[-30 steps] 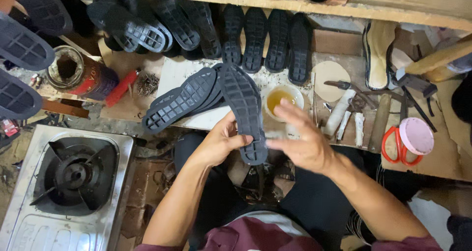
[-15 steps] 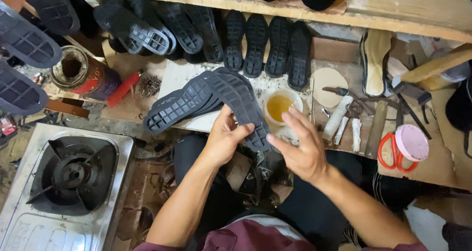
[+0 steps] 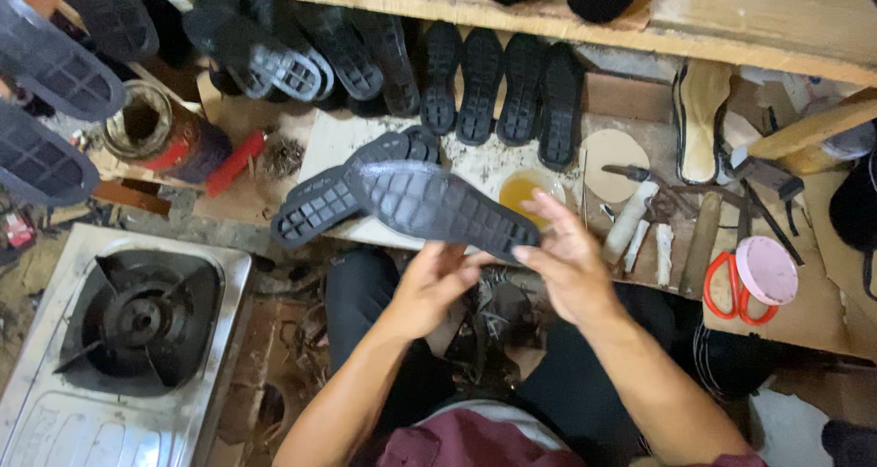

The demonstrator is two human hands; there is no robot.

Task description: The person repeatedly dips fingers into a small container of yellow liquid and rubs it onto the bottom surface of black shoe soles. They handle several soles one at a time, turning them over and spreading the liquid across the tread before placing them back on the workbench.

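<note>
While it is held above the near edge of the table (image 3: 384, 138), a black rubber shoe sole (image 3: 438, 206) is kept tread side up, lying almost flat with one end pointing left and the other reaching the hands. Its right end is clamped in the grip of both hands: the left hand (image 3: 429, 284) is cupped under it with the fingers closed against its underside, and the right hand (image 3: 566, 261) is closed over its edge from the right, thumb towards the left hand. A second black sole (image 3: 320, 202) is seen just behind and below it, resting on the pale table top and partly covered by the held one. A small bowl of yellowish glue (image 3: 523, 191) is set just beyond the right hand. Further back, a row of black soles (image 3: 498, 79) is leaned against the wooden shelf (image 3: 731, 19). Red-handled scissors (image 3: 731, 289) and a pink lid (image 3: 766, 270) are placed well to the right, a gas stove (image 3: 137, 321) at lower left.
</note>
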